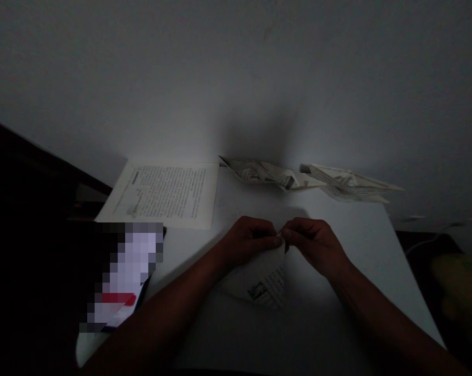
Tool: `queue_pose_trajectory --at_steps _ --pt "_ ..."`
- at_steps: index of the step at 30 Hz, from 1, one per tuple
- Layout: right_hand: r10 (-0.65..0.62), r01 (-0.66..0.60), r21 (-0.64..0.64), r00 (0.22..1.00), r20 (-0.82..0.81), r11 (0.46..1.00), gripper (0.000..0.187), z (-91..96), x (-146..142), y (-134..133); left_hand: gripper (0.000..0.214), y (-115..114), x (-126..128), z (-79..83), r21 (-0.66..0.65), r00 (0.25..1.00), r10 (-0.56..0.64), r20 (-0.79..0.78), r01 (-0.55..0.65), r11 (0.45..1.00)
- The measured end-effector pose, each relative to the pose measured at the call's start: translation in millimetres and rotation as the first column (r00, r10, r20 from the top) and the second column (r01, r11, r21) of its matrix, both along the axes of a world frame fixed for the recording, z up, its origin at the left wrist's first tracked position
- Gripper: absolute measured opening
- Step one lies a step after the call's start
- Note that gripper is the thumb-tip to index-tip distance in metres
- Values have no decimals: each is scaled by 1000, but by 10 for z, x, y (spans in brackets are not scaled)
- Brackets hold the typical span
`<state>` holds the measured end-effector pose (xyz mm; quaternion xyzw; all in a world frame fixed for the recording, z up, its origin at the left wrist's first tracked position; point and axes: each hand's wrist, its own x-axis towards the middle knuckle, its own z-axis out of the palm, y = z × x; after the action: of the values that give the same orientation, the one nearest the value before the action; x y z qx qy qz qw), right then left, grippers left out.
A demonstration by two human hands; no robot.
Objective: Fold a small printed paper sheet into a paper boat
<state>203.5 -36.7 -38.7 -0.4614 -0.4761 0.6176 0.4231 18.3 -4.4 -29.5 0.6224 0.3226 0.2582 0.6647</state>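
Note:
Both hands meet at the top corner of a folded sheet of printed paper (265, 279) over the middle of the white table. My left hand (251, 237) is closed on it, thumb along the upper edge near the tip. My right hand (314, 243) pinches the same corner from the right side, fingertips almost touching the left ones. The paper has a triangular outline, with print and a small dark picture on its lower right part. My left hand and forearm cover some of its left side.
A printed page (165, 193) lies at the back left. Folded paper shapes, one in the middle (273, 175) and another at right (349, 183), rest along the wall (236, 78). A lit, blurred-out phone (132, 277) is by my left forearm on the white table (361, 235).

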Motion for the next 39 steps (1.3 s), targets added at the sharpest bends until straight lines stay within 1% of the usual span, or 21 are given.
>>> queue_pose_trajectory --at_steps 3,6,10,15,18,22,27,30,33,37,39 --pt "-41 43 -20 997 68 999 17 75 2 12 29 -14 15 -7 5 999 36 5 -36 999" --pt "-94 98 -38 991 90 994 18 103 -8 25 30 -25 35 -17 6 996 84 21 -84 996" --pt "-137 142 -66 987 84 988 20 60 -19 29 28 -27 54 -31 20 991 132 34 -133 991" --pt "-159 169 -78 980 116 983 26 14 -26 15 29 -26 63 -25 66 980 201 3 -201 977" --pt "-169 176 -108 983 68 978 32 0 -40 9 31 -28 69 -16 81 971 241 -4 -240 967" --pt "-178 172 -149 984 -28 974 36 -31 -50 1 30 -26 75 -16 62 959 284 18 -284 957" --pt "-156 146 -111 984 -91 983 34 -54 -13 -4 30 -12 67 -25 36 938 341 57 -344 938" --pt "-146 140 -71 985 -97 988 30 -43 23 3 32 6 53 -39 5 919 382 93 -384 923" --pt "-137 136 -38 990 -39 990 29 -10 43 9 31 30 36 -61 -4 888 445 116 -448 894" --pt "-108 110 -10 985 138 994 24 59 31 -2 29 53 22 -88 17 828 551 104 -555 831" --pt "-68 66 15 973 220 998 22 88 15 -11 29 50 27 -90 32 803 589 91 -594 804"
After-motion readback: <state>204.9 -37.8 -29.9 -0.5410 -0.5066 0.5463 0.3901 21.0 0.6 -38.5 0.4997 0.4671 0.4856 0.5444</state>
